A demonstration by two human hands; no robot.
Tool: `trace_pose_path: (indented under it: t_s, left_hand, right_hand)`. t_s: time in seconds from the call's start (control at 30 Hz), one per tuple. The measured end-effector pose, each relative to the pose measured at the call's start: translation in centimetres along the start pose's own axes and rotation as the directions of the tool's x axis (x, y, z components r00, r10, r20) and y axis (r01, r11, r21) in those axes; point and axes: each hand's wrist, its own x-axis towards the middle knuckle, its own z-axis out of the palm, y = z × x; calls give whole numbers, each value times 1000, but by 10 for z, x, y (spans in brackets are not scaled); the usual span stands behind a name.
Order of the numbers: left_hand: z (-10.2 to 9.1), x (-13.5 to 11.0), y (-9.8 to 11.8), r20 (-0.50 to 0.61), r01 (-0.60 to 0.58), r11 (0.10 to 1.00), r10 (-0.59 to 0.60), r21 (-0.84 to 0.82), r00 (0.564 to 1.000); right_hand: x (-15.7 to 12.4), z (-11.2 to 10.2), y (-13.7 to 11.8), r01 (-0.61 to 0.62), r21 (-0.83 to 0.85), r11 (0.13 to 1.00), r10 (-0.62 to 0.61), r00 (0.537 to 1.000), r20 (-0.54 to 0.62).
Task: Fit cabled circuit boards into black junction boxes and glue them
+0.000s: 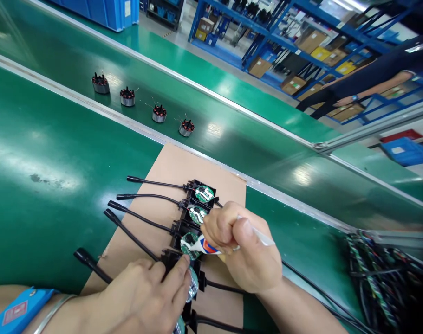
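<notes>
My right hand (pixel 244 248) grips a small white glue tube (pixel 206 245) with a red and blue label, its nozzle touching the green circuit board (pixel 189 242) in the third black housing of a row. My left hand (pixel 146 292) rests on the cardboard sheet (pixel 169 171) and presses a lower black housing (pixel 169 260) with the fingertips. Two more housings with green boards (pixel 204 193) lie above. Black cables with plugs (pixel 134 180) run left from each housing.
Several round motor stators (pixel 159 113) ride the green conveyor belt (pixel 232 134) beyond the metal rail. A tangle of wires (pixel 378 278) lies at the right. Another person's arm (pixel 371 90) shows by blue shelving with boxes. A blue wrist strap (pixel 19 308) circles my left wrist.
</notes>
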Motion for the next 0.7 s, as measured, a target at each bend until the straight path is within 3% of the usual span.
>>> trace_pose_path:
  t_s: [0.3,0.7]
  left_hand:
    - [-6,3,-1,-5,3,1000,-3,-26,1000]
    - [-2,5,-3,9,1,999,-1,-37,1000]
  right_hand:
    - [-9,-6,-8,-31,-68,997,29,999,-34]
    - [2,-9,-5,2,-1,1000,-2,1000,-21]
